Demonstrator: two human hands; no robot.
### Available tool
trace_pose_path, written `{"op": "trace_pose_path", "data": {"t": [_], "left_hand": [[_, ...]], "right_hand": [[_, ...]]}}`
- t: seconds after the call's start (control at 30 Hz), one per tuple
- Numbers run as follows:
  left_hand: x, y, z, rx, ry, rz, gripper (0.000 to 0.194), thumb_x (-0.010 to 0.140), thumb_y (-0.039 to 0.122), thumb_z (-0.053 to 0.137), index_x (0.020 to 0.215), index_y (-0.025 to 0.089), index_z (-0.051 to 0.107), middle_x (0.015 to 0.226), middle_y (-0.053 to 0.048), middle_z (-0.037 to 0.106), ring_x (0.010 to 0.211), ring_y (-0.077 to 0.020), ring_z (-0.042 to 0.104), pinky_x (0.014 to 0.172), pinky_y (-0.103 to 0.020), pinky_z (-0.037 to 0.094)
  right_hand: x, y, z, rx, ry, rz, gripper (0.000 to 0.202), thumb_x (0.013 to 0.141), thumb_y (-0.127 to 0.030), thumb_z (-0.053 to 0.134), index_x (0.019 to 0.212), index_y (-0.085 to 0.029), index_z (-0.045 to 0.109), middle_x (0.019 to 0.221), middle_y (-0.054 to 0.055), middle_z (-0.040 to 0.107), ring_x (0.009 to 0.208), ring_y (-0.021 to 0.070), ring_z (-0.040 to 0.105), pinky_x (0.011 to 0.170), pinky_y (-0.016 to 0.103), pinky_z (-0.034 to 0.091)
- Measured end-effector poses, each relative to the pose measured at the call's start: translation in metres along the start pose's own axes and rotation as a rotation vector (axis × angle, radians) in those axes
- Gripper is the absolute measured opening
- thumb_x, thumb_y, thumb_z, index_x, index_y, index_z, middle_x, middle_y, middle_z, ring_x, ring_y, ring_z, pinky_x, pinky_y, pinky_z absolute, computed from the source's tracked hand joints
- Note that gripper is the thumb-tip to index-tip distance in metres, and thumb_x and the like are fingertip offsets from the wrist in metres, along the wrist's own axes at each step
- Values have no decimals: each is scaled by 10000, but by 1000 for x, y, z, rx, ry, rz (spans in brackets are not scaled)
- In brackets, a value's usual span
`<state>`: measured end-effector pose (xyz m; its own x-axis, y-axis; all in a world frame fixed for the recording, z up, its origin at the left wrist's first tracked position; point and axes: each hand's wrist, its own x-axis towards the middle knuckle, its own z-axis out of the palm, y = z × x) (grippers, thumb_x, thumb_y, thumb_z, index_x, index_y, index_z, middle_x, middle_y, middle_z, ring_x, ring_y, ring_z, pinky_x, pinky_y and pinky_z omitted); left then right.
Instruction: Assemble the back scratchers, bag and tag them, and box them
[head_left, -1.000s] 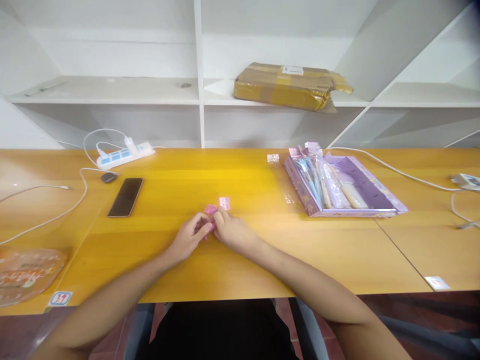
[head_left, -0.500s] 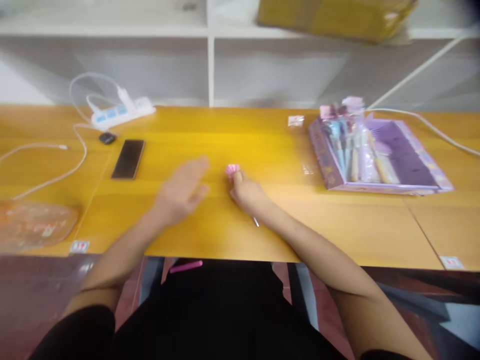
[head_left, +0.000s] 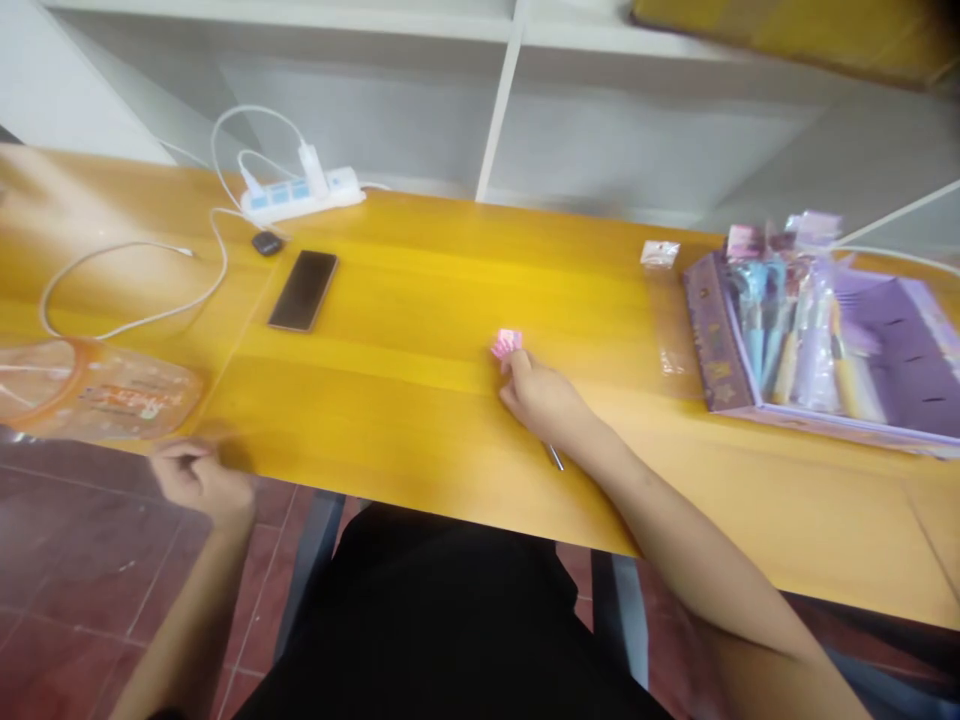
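My right hand (head_left: 546,398) is closed around a small pink object with a ridged or frilled edge (head_left: 508,344), over the middle of the table. A thin silvery rod (head_left: 555,457) sticks out below that hand; the palm hides whether the two are one piece. My left hand (head_left: 201,478) is at the front edge of the table on the left, fingers curled; whether anything is inside them is hidden. Just above it lies a clear plastic bag with orange trim (head_left: 142,395).
A black phone (head_left: 304,290) lies left of centre, near a white power strip (head_left: 304,195) with cables and a small black object (head_left: 267,243). To the right, a purple box (head_left: 900,340) holds several packaged brush-like tools (head_left: 814,340), with a clear wrapper (head_left: 660,254) beside it.
My left hand has gone from open over the table to curled at the front left edge. The pink stick at my lap is out of sight. The view has turned left; my right hand keeps its hold.
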<state>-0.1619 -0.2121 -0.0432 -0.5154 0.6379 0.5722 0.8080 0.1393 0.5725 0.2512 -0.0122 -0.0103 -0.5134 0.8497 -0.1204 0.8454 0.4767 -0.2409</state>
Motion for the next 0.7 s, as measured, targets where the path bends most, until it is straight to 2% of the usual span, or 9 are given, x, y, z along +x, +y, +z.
{"op": "trace_pose_path", "data": {"t": [0.03,0.1,0.17,0.3,0.4,0.5,0.6,0.67,0.7], "left_hand": [[-5,-1,-1,-19,23,65,245,953,100,427,751,199,524,777,-7,584,793,-168,569,754,-402,424],[-13,-1,-7,-10,-80,217,169,898,123,561,750,194,600,761,-7,629,750,-172,588,732,-384,442],[-16,4,-12,-19,-188,320,169,866,106,591,737,202,644,729,-12,658,710,-181,602,718,-377,458],[-5,18,-3,-94,-192,339,232,856,53,550,726,221,645,717,-24,674,696,-192,626,708,-361,479],[3,25,10,-66,-284,344,248,873,52,532,723,217,641,732,-24,686,711,-183,651,715,-337,492],[6,25,14,-1,-367,325,233,891,80,526,745,211,650,754,-25,694,739,-179,665,742,-325,505],[1,18,6,-24,-304,378,233,863,92,530,703,218,642,694,-20,686,674,-172,657,691,-310,512],[-12,8,-5,-107,-262,509,227,807,88,560,638,227,618,598,-6,644,581,-162,617,614,-293,497],[-21,1,-11,-149,-295,583,223,778,82,581,616,231,613,560,3,620,545,-155,595,585,-284,486]], "right_hand": [[0,3,-1,33,4,-27,288,925,-179,441,1189,-131,546,1112,183,701,746,248,629,652,336,397],[1,8,-2,102,35,-75,274,950,-196,433,1189,-145,555,1136,177,692,792,252,647,692,341,439],[2,12,-4,125,64,-75,290,983,-216,417,1222,-145,564,1162,180,682,823,256,657,722,349,464],[5,16,-8,26,56,38,394,1030,-265,415,1384,-143,540,1206,185,686,803,269,660,689,352,440],[7,18,-11,-23,54,82,428,1054,-272,401,1451,-150,506,1202,181,712,819,276,675,678,337,411],[9,20,-12,-34,53,73,411,1061,-263,402,1436,-145,520,1165,179,743,822,272,683,674,324,396],[9,22,-13,-29,70,45,389,1052,-247,410,1395,-138,556,1145,184,755,814,264,686,673,321,399],[8,23,-13,-27,74,27,387,1051,-246,407,1385,-136,568,1137,182,757,805,258,685,673,320,402],[7,24,-13,-27,72,17,390,1050,-246,404,1385,-135,569,1135,180,758,806,257,685,677,319,404]]}}
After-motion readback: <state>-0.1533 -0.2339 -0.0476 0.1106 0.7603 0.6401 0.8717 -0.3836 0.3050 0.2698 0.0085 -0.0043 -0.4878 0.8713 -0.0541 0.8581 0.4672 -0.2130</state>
